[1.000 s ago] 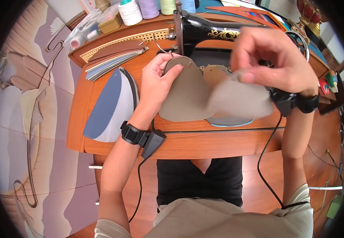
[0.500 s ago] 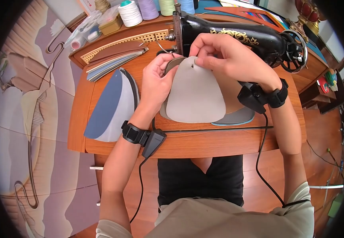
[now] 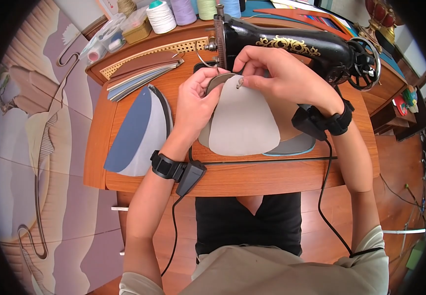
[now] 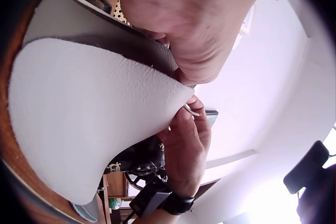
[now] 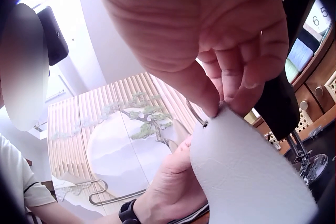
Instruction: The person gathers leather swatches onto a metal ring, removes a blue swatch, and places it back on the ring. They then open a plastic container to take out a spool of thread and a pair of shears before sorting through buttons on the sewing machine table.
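A light grey teardrop-shaped leather swatch [image 3: 245,123] hangs from my right hand [image 3: 284,76], pinched at its narrow top between thumb and fingers. A thin metal ring [image 5: 197,113] passes through the hole near that top. My left hand [image 3: 193,101] pinches a taupe leather swatch [image 3: 216,84] by its top, just left of and behind the light grey one. In the left wrist view the taupe swatch [image 4: 68,16] stands apart from the light grey one at the wide end. Behind my right hand lie a brown swatch [image 3: 285,110] and a grey blue-edged one [image 3: 294,146].
A blue swatch [image 3: 129,128] lies fanned over pale grey ones on the wooden table [image 3: 139,183] at left. Behind it sits a stack of swatches [image 3: 141,76]. A black sewing machine [image 3: 291,42] stands close behind my hands, thread spools [image 3: 161,17] at the back.
My right hand has brought the light grey swatch leftward, over the taupe one, and lowered it slightly. The metal ring now shows in its hole. My left hand has stayed nearly in place.
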The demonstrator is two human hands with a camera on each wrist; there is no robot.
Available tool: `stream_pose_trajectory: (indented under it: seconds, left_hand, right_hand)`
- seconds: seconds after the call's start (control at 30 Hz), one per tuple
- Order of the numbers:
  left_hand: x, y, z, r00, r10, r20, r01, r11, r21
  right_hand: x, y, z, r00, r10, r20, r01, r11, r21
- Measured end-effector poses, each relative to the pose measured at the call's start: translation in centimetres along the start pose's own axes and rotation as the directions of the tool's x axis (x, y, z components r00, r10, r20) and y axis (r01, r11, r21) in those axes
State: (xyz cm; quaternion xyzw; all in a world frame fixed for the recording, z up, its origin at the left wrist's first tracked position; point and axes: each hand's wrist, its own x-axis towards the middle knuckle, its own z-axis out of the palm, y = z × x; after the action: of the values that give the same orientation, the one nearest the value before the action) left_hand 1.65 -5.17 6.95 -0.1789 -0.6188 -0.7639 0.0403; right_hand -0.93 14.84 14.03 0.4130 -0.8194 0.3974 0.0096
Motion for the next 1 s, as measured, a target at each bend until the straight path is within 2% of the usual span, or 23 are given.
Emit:
stream_pose_trajectory:
  seconds: [0.13,0.2,0.3,0.63,0.7,0.8,1.0]
  left_hand:
    - [0.0,0.0,0.0,1.000,-0.004,0.000,0.004,1.000,0.007]
    - [0.0,-0.1,-0.1,1.000,0.000,-0.004,0.000,1.000,0.005]
    - [0.0,-0.1,-0.1,1.000,0.000,-0.002,0.000,1.000,0.002]
    - [-0.1,0.1,0.0,1.000,-0.028,0.002,0.028,0.999,0.017]
    - [-0.1,0.0,0.0,1.000,-0.028,0.001,0.028,0.999,0.014]
    - [-0.1,0.1,0.0,1.000,-0.024,0.006,0.024,0.999,0.026]
    - [-0.1,0.2,0.0,1.000,-0.020,0.008,0.020,0.999,0.050]
  right_hand:
    - [0.0,-0.7,-0.4,0.999,-0.034,-0.004,0.034,0.994,-0.106]
    - [0.0,-1.4,-0.8,0.998,0.056,0.034,-0.049,0.981,-0.190]
    - [-0.2,-1.4,-0.8,0.993,0.065,0.095,-0.053,0.990,-0.128]
    - [0.0,-1.6,-0.2,0.986,0.116,0.119,-0.113,0.993,-0.034]
    - [-0.1,-1.8,-0.1,0.993,0.037,0.113,-0.032,0.998,-0.045]
    - [0.0,-1.6,0.1,0.991,-0.008,0.135,0.017,0.998,-0.067]
    - [-0.1,-2.1,0.1,0.993,-0.013,0.117,0.022,0.997,-0.069]
